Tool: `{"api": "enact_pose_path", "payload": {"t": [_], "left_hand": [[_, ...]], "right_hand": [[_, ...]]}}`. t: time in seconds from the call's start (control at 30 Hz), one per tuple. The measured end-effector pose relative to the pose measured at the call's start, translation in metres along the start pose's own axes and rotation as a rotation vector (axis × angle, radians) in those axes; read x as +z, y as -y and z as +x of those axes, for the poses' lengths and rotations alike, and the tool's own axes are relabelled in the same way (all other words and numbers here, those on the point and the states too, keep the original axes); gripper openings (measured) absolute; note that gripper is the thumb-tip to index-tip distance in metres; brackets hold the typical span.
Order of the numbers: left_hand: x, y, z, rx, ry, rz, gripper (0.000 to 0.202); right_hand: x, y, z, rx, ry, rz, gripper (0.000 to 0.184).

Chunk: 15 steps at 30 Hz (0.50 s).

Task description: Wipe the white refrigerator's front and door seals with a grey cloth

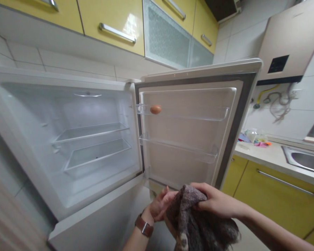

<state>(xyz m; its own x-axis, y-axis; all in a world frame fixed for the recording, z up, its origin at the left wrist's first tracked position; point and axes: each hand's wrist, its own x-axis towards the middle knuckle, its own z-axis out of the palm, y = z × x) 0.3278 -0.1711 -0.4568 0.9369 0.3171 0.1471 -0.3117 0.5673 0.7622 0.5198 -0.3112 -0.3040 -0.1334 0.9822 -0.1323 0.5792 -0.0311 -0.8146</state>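
Observation:
A bunched brown, fuzzy cloth (191, 212) hangs in front of the open refrigerator door (188, 139). My right hand (214, 200) grips its upper right side, with the thumb and fingers closed on the fabric. On the other side, my left hand (161, 205) holds the cloth's left edge; some of its fingers are hidden behind the folds. A brown watch strap (144, 225) circles my left wrist. One brown egg (155, 109) sits at the left end of the upper clear door shelf (193, 113), well above both hands.
The lit refrigerator compartment (89, 111) at left has a glass shelf (94, 132) and a lower shelf (99, 153). Beyond the door, a counter (267, 157) carries small items and a sink (306, 160). Yellow cabinets (115, 21) and a water heater (290, 42) are overhead.

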Motion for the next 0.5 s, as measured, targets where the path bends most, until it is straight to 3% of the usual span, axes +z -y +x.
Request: {"api": "enact_pose_path", "payload": {"t": [0.1, 0.23, 0.33, 0.4, 0.5], "left_hand": [[0.011, -0.002, -0.009, -0.069, 0.015, 0.191, 0.092], [0.019, -0.005, -0.008, -0.123, -0.266, 0.706, 0.095], [0.024, -0.003, -0.004, -0.11, -0.386, 0.703, 0.084], [0.021, -0.002, -0.008, -0.081, -0.402, 0.518, 0.072], [0.004, -0.012, -0.027, 0.028, -0.525, 0.242, 0.056]], "right_hand": [[0.005, -0.014, 0.015, -0.065, -0.048, -0.107, 0.054], [0.008, -0.028, 0.026, -0.117, -0.062, -0.122, 0.049], [0.004, -0.032, 0.026, -0.16, -0.05, -0.091, 0.05], [-0.006, -0.034, 0.019, -0.236, -0.22, -0.14, 0.048], [-0.037, -0.047, 0.001, -0.482, -0.767, -0.335, 0.037]]}}
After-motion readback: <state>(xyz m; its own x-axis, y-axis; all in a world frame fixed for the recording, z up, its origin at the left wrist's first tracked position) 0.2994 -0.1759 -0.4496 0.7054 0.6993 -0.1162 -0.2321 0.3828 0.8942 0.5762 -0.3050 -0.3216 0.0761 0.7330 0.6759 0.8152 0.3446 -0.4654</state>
